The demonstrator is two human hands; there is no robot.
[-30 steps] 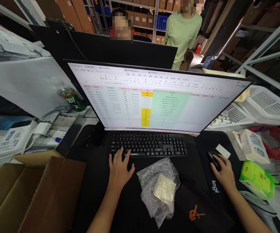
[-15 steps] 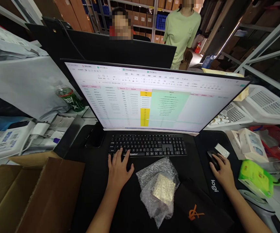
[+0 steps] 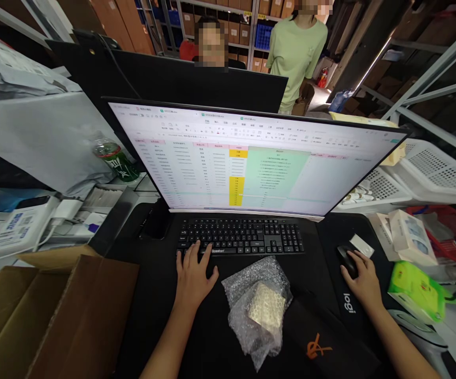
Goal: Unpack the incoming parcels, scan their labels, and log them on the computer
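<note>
L hand [image 3: 195, 276]: fingers wide on blk oblong keyboard [image 3: 239, 236], ctr
R hand [image 3: 364, 280]: cupping blk oval mouse [image 3: 345, 259], rt
Person [image 3: 211, 43], top: head shifted rt

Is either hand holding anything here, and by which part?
The right hand holds the black computer mouse, cupped over its right side as pictured. The left hand holds nothing; it rests at the near-left corner of the keyboard.

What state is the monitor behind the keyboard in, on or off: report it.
On: the monitor is lit, showing a spreadsheet with yellow cells and a green block.
</note>
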